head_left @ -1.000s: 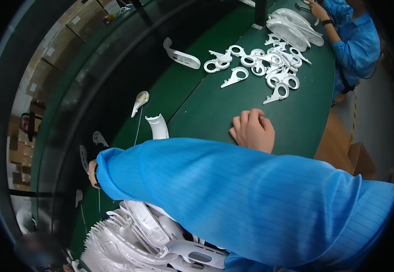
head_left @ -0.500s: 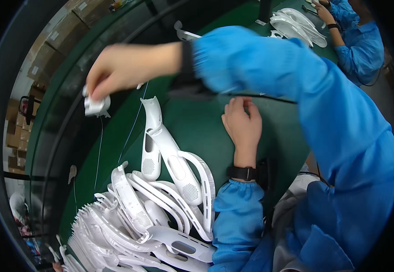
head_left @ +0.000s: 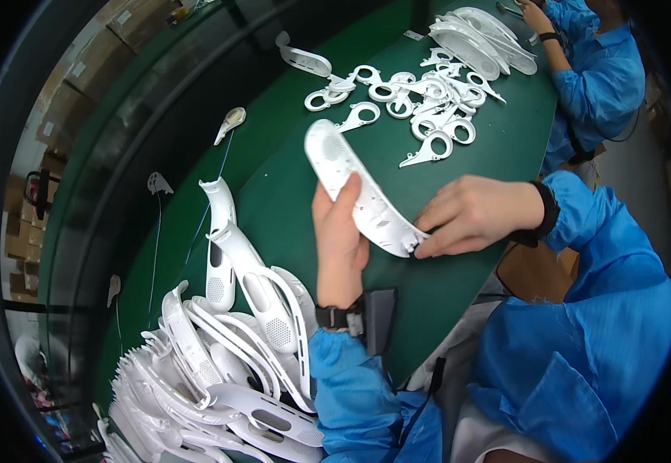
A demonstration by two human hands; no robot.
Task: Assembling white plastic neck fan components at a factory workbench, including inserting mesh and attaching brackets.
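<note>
My left hand (head_left: 341, 231) grips a curved white plastic shell (head_left: 359, 189) with a perforated patch at its upper end, the thumb lying over its inner side. The shell is tilted, inner side up, above the green table. At its lower end my right hand (head_left: 474, 216) has its fingers closed around the tip; a small part there is too hidden to make out. Left of my hands, a large pile of similar white shells (head_left: 235, 363) covers the near table. Several white ring-shaped parts with pointed tails (head_left: 432, 147) lie scattered beyond my hands.
A stack of white shells (head_left: 478, 42) stands at the far right, beside a co-worker in a blue sleeve (head_left: 606, 85). Small white pieces on thin cords (head_left: 158, 184) lie along the dark band at left. Cardboard boxes (head_left: 88, 69) stand behind it.
My right hand has come back from the far left, where it held a small white corded piece, and is now at the shell's tip. My left hand has moved left, the shell now visible in it.
</note>
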